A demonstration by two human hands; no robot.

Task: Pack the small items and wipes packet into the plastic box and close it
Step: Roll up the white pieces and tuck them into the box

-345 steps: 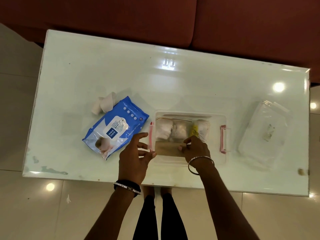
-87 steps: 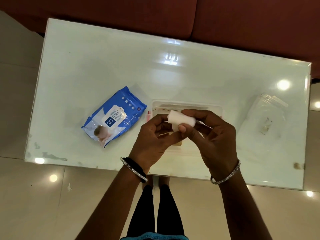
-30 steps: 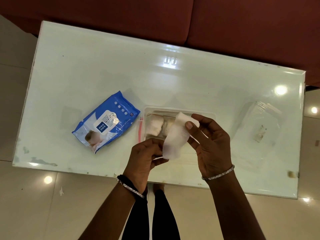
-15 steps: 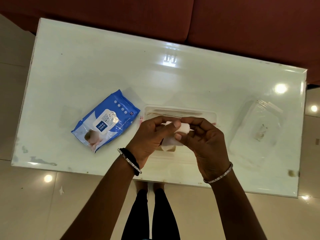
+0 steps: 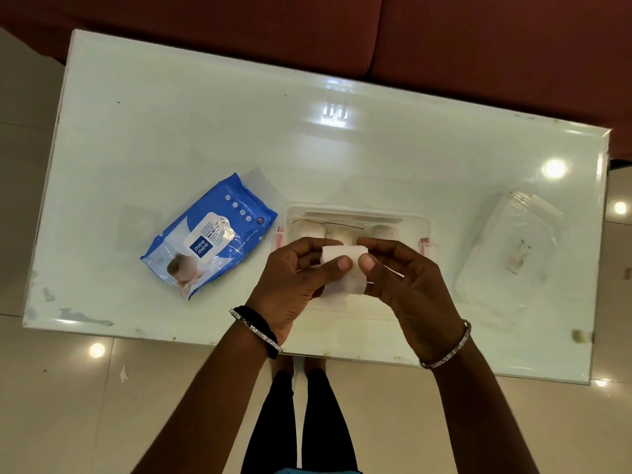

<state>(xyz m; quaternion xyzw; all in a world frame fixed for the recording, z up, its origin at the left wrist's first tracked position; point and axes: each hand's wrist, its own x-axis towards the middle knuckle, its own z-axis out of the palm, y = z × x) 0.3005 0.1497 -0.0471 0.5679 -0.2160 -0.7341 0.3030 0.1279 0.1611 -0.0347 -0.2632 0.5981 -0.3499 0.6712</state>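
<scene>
Gauze roll (image 5: 344, 268) sits pinched between both thumbs and fingers of left hand (image 5: 290, 285) and right hand (image 5: 410, 289), over the open plastic box (image 5: 359, 213); wipes packet (image 5: 208, 234) lies at nine o'clock.

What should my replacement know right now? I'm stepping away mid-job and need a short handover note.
Hands: left hand and right hand both grip a white gauze roll, partly unrolled, above the box.
Things: box open on the table, several white rolls inside. Wipes lie left of the box. Lid lies to its right.
Done: some small items packed.
Left: put the gauze in, add the wipes, fit the lid.
</scene>
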